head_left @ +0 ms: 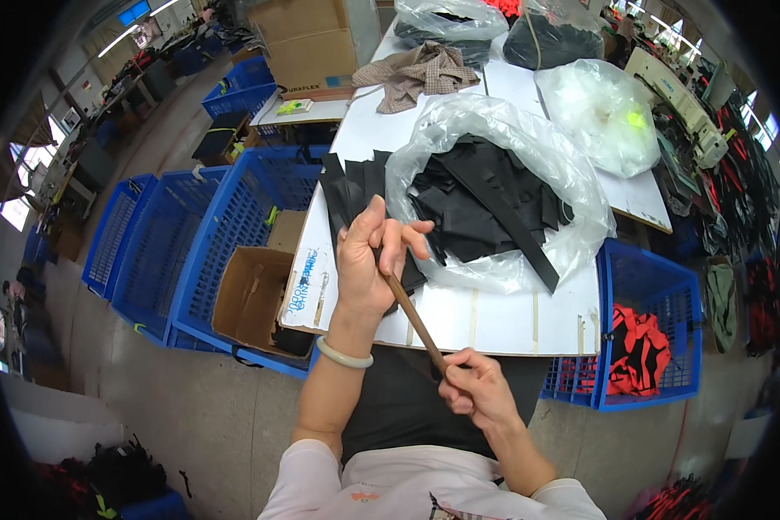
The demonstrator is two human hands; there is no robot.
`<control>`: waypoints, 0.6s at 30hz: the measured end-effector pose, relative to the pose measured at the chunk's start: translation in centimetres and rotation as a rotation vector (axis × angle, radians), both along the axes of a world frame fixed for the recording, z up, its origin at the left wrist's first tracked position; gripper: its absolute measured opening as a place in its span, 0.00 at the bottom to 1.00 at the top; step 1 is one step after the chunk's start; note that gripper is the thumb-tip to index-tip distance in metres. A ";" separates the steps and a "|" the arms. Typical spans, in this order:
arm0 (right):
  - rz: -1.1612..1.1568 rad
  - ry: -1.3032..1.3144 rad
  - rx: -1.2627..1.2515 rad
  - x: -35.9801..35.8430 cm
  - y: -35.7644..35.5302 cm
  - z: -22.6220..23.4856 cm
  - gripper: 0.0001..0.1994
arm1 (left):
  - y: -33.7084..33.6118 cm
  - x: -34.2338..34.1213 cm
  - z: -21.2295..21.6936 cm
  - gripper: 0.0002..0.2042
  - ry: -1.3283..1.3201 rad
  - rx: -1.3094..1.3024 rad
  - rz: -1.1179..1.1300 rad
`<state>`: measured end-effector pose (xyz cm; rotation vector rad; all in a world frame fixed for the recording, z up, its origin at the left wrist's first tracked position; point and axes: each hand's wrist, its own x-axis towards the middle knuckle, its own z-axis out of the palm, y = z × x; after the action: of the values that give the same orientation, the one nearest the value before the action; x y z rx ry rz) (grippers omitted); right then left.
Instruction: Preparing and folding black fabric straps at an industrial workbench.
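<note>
A thin brown wooden stick (420, 322) slants between my two hands above the table's near edge. My right hand (477, 381) is closed round its lower end. The upper end runs into my left hand (371, 258), whose fingers are loosely curled about it with the thumb pointing up. What else lies within the left palm is hidden. Behind the left hand, black fabric strips (355, 186) lie on the white table (511, 321). Just beyond, a clear plastic bag (581, 230) stands rolled open, heaped with black fabric strips (472, 212); a long one hangs over its near rim.
Blue crates (169, 251) line the left side, with an open cardboard box (247, 295) in one. At right, another blue crate (654, 260) holds red and black straps (640, 351). Farther back are a checked cloth (416, 76), a full plastic bag (598, 113) and a sewing machine (676, 100).
</note>
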<state>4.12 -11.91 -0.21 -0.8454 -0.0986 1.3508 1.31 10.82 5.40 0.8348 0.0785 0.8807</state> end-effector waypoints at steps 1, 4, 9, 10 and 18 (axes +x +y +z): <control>0.002 -0.033 -0.040 0.0 0.1 0.4 0.06 | 0.3 -0.2 0.2 0.23 -0.006 -0.044 -0.046; -0.016 -0.367 -0.091 1.3 -1.0 1.0 0.06 | 0.8 -1.2 0.6 0.23 0.044 -0.014 -0.007; -0.081 -0.185 -0.083 -0.2 2.1 2.0 0.07 | -2.6 0.4 -3.9 0.21 0.111 0.329 0.079; -0.185 -0.148 -0.077 0.5 3.6 2.4 0.08 | -5.8 0.4 -4.0 0.20 0.495 0.616 0.107; -0.031 -1.089 -0.123 3.9 -0.5 2.4 0.09 | 1.1 -2.5 0.5 0.16 0.180 -0.205 -0.051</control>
<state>8.06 -12.43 2.15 -1.6006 -0.8439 0.7385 -1.14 11.93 5.88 0.7191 0.2986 0.7350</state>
